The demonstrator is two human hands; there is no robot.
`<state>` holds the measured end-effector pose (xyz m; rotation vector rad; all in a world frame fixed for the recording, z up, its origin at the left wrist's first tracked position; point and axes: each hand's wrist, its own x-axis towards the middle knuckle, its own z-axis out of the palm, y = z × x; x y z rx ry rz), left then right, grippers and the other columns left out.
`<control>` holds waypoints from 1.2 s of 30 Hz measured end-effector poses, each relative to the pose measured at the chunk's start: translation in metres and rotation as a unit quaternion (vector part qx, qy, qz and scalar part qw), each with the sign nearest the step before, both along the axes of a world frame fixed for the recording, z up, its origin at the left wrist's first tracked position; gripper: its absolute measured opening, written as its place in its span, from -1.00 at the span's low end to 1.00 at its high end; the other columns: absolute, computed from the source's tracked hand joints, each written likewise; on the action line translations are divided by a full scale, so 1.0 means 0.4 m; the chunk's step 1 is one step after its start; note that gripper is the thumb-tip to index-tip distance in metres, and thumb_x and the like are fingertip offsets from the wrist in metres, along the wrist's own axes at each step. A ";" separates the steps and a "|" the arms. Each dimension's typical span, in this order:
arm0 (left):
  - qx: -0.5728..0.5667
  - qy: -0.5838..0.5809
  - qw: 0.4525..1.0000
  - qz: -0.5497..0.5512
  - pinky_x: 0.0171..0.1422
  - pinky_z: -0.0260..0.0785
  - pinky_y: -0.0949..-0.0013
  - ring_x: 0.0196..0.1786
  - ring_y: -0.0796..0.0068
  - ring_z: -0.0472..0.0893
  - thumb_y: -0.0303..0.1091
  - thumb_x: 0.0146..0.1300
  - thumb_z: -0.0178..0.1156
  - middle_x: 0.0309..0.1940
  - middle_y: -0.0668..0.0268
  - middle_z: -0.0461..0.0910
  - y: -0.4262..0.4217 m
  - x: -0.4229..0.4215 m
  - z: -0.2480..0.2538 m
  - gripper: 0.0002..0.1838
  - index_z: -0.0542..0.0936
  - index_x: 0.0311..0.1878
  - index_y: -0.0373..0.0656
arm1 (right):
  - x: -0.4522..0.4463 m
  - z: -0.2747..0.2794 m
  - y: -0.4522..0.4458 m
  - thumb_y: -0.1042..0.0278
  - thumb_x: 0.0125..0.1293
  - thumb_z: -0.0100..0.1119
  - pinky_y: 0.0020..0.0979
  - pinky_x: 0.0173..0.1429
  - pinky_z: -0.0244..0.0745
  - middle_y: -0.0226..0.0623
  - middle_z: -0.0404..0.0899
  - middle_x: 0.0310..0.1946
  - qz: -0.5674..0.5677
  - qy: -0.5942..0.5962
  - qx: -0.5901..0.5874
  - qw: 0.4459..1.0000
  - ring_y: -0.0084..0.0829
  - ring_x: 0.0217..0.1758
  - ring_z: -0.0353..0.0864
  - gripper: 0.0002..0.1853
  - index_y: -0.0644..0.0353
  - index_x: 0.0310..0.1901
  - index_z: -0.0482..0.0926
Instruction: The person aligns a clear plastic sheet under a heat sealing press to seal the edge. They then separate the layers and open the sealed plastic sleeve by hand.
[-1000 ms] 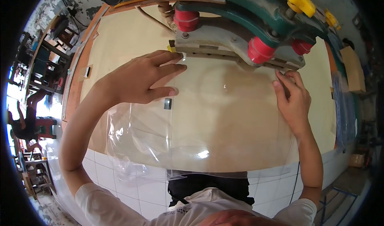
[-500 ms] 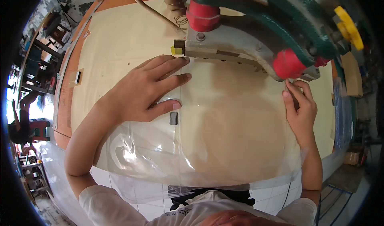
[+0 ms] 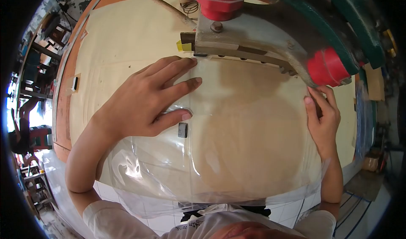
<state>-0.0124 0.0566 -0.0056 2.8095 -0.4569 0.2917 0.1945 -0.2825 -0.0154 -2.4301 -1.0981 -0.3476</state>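
Note:
A clear plastic sheet lies over the cream-coloured table cover, its near edge hanging past the table's front. My left hand rests on the sheet with fingers spread, fingertips along a straight edge or fold in the plastic. Just below its thumb sits a small dark block. At the right, my right hand pinches what looks like the sheet's edge, close to the end of the machine's metal head. The fingertips there are partly hidden by the head.
Red fittings join the head to a green machine arm overhead. Yellow tape marks the head's left end. Another small dark piece is taped at the table's left. A cardboard box stands at right.
The machine's head looks larger and spreads farther right, seemingly raised towards me. The view has shifted slightly. Both hands keep nearly the same pose, the right a little lower and farther right.

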 end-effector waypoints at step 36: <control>-0.011 0.016 1.000 0.019 0.36 0.39 0.01 0.34 -0.19 0.43 -0.06 0.27 0.26 0.32 -0.13 0.40 -0.006 -0.008 0.007 -0.46 0.56 0.15 -0.30 | -0.003 0.010 0.003 0.31 0.37 0.29 -0.46 -0.28 0.51 -0.26 0.59 -0.08 0.000 -0.008 -0.014 1.000 -0.45 -0.36 0.63 -0.70 0.21 0.07 0.71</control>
